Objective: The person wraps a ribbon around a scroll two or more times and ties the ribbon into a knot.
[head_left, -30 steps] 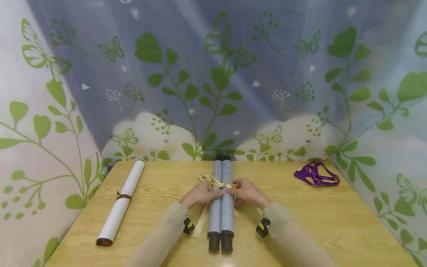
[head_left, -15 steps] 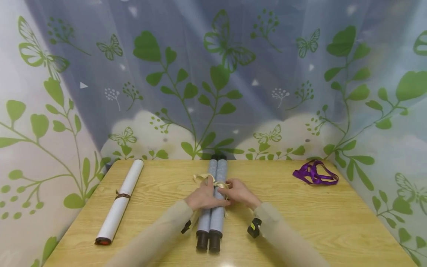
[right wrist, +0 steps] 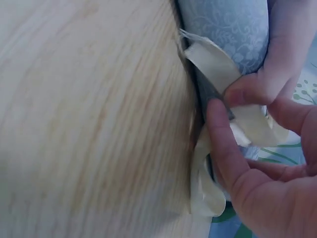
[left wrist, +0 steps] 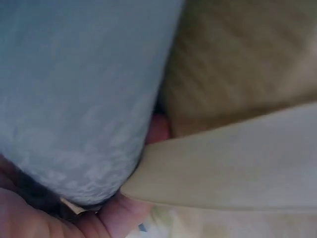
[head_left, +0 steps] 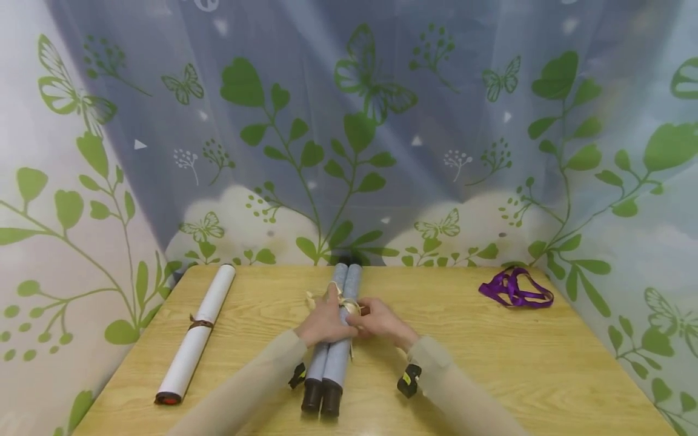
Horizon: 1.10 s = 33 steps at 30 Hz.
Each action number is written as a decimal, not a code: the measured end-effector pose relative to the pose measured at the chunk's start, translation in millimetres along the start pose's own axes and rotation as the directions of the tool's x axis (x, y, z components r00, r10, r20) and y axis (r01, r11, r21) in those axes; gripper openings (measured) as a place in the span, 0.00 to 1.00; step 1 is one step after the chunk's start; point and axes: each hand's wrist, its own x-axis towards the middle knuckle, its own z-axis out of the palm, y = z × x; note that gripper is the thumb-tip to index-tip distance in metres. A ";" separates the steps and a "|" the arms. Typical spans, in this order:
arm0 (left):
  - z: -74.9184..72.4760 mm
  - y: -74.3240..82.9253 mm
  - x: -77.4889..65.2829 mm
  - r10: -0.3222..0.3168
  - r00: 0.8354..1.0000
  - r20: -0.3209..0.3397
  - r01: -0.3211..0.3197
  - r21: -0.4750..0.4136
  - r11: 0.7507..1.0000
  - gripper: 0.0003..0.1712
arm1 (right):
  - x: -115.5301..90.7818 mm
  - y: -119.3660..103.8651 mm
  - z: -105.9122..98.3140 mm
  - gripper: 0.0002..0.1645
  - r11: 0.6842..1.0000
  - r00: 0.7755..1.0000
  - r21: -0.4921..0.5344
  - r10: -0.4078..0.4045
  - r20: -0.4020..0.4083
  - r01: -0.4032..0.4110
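Observation:
Two blue-grey patterned scrolls [head_left: 337, 357] with dark end knobs lie side by side mid-table, near ends angled left. A cream ribbon [head_left: 351, 307] goes round both, with a loop and loose ends. My left hand [head_left: 323, 322] grips the scrolls from the left, thumb across their top; in the left wrist view its fingertips [left wrist: 124, 210] curl at the scroll's underside by a hanging ribbon tail [left wrist: 223, 171]. My right hand [head_left: 382, 321] pinches the ribbon at the right side. In the right wrist view, its index finger [right wrist: 228, 144] lies along the right scroll [right wrist: 225, 29] beside the ribbon.
A white scroll [head_left: 188, 357] tied with a brown cord [head_left: 201, 324] lies at the left of the wooden table [head_left: 463, 375]. A purple ribbon [head_left: 512, 290] lies loosely heaped at the back right. Behind the table hangs a leaf-and-butterfly patterned curtain [head_left: 305, 200].
The scrolls have shifted left, their near ends swinging furthest. My left hand has moved further over their top, and my right hand has followed leftward with the ribbon.

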 end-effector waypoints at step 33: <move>-89.8 -94.9 -29.9 -0.103 0.969 -0.225 0.079 -0.113 0.990 0.72 | -15.5 17.9 -38.8 0.25 0.982 0.993 -0.164 -0.085 0.079 0.097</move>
